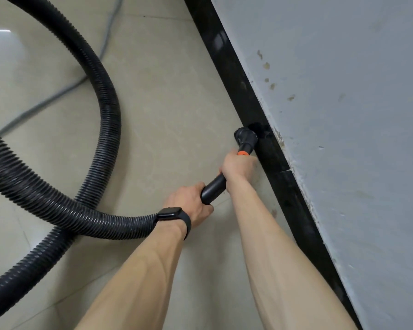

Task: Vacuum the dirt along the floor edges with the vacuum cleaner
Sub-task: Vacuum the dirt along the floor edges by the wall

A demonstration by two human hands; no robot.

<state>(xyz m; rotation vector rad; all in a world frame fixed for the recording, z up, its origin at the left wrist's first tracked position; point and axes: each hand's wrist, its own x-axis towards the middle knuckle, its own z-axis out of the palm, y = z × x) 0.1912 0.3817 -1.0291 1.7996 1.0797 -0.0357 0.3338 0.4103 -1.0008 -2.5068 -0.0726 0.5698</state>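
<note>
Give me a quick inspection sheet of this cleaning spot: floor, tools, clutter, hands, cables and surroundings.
Surface: pale tiled floor, glossy, with light glare at the far left.
Job's things: brush nozzle against the black skirting; black tube with an orange collar; ribbed hose looped across the floor.
Clutter: nothing seen.
Hands: right hand grips the tube just behind the collar; left hand, with a watch on its wrist, grips the tube's rear end.
Cables: grey cable lies on the floor beyond the hose.
Surroundings: grey wall with brownish stains and chipped paint above the skirting.
</note>
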